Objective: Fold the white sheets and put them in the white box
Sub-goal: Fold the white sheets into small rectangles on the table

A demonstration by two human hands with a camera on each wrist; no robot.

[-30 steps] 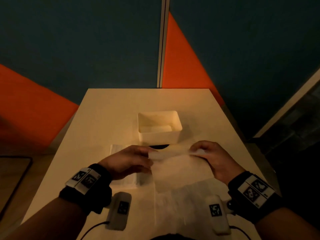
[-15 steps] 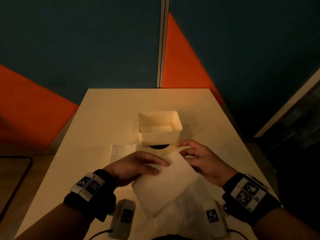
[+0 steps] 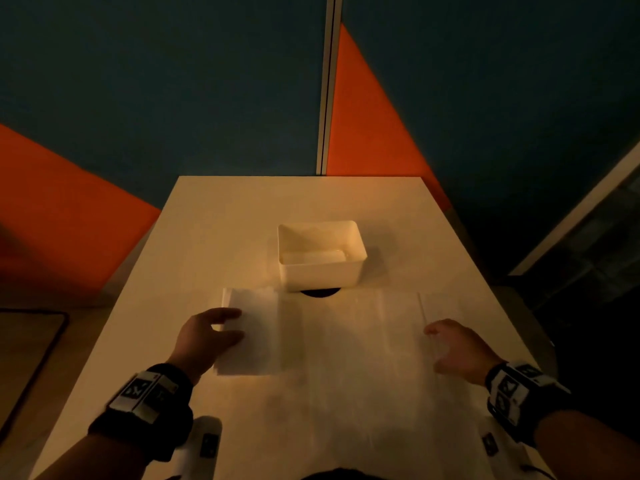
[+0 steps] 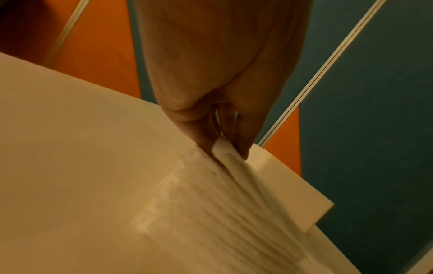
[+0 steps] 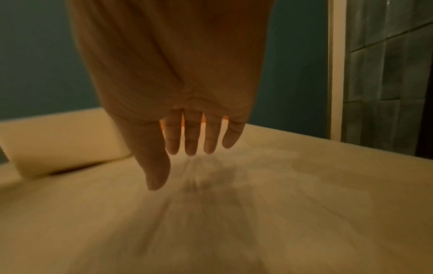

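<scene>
Pale cream rectangular table (image 3: pixel 221 237) under dim warm light, with a dark round hole (image 3: pixel 319 292) in its top. Behind it, teal and orange wall panels (image 3: pixel 173 81) split by a pale vertical metal strip (image 3: pixel 325 98). At far right, a white-framed, grey gridded glass pane (image 5: pixel 386 74).

Black wristbands (image 3: pixel 152 407) on both bare forearms. White tags with black square-pattern markers on top. No sleeves visible.

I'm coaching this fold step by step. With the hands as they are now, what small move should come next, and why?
Probably bring the right hand down onto the right edge of the sheet and pinch it. That hand hangs open above the sheet, holding nothing, while the left hand already pinches the left edge. The sheet lies flat before the box.
</scene>
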